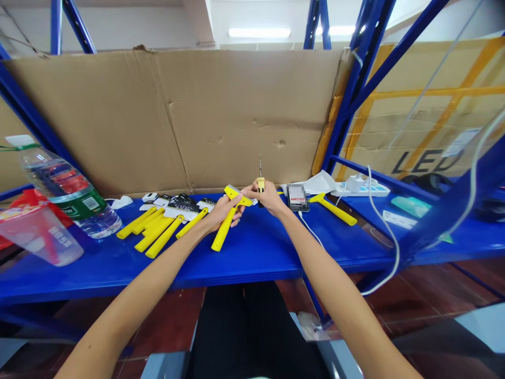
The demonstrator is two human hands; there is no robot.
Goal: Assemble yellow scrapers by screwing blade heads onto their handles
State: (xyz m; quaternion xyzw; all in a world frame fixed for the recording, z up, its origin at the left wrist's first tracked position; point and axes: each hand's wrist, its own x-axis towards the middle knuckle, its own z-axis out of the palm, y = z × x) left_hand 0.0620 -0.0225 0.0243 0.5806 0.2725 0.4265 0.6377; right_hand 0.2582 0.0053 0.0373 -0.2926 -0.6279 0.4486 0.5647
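Observation:
My left hand [218, 212] is closed around a yellow T-shaped scraper [223, 231], its handle slanting down toward me and its wide head at the fingers. Close beside it, my right hand [271, 198] grips a screwdriver [261, 184] with a yellow and black handle. The screwdriver's thin metal shaft points up and away from the scraper. Fingertips of the right hand reach the scraper's head; whether they pinch a small part there is hidden. To the left lie several more yellow scrapers [160, 237] with black and white cards at their heads.
Another yellow scraper [339, 211] lies right of a phone [298, 197] with a white cable. A power strip [365, 188] sits behind. At left stand a tilted water bottle [81, 197] and a plastic cup [47, 237]. Cardboard [244, 116] backs the blue table [260, 258]; blue posts frame it.

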